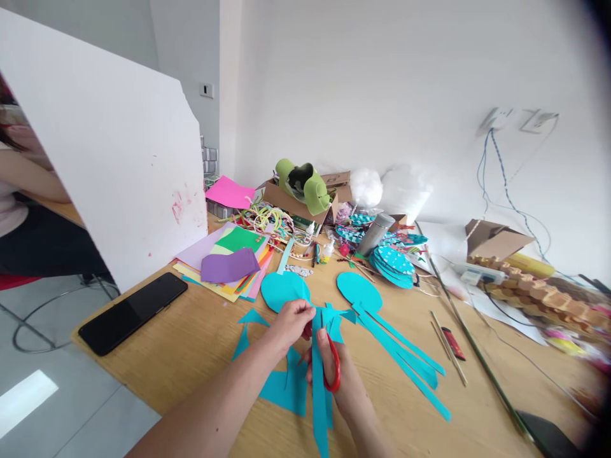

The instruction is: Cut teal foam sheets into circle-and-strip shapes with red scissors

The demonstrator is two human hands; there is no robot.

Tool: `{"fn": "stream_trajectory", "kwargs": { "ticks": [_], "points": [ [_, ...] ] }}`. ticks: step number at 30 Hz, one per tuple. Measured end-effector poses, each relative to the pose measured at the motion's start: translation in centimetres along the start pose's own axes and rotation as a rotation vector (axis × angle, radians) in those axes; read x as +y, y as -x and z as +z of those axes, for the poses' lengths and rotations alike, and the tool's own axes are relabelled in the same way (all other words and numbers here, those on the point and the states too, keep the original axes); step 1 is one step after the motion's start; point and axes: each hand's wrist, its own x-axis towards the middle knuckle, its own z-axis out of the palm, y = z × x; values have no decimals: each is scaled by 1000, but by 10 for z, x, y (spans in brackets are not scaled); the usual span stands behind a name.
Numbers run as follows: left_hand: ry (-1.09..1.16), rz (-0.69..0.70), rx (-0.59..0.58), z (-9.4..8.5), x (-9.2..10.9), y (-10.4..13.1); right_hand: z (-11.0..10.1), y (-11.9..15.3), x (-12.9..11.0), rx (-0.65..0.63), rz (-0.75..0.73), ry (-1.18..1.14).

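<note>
Between finger and thumb, my left hand (292, 323) pinches the upper end of a long blue paper strip (319, 388). My right hand (341, 375) is closed round red-handled scissors (336, 364), just right of the strip; their blades are mostly hidden behind the paper and fingers. Blue paper scraps (281, 388) lie under and beside my hands. A round blue paper disc (281, 289) rests just beyond my left hand. To the right, another blue disc (359, 289) has several long blue strips (405, 356) fanning out from it.
A black phone (133, 312) lies at the table's left edge, near stacked coloured paper (229, 264). Behind are a cardboard box (296, 202), a metal flask (377, 233) and dotted blue discs (392, 264). Thin sticks (449, 348) lie right. A person (28, 178) sits beyond the white board (119, 140).
</note>
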Motion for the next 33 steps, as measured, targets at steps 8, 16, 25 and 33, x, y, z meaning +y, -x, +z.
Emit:
{"fn": "stream_trajectory", "kwargs": {
  "ticks": [8, 16, 25, 33],
  "points": [
    [-8, 3, -10, 0, -1, 0, 0, -2, 0, 4, 9, 3],
    [-22, 14, -26, 0, -1, 0, -4, -3, -2, 8, -25, 86],
    [-59, 55, -39, 0, -3, -1, -5, -8, 8, 35, -103, 103],
    [-73, 66, -26, 0, -3, 0, -3, -4, 0, 39, -64, 73]
  ]
}}
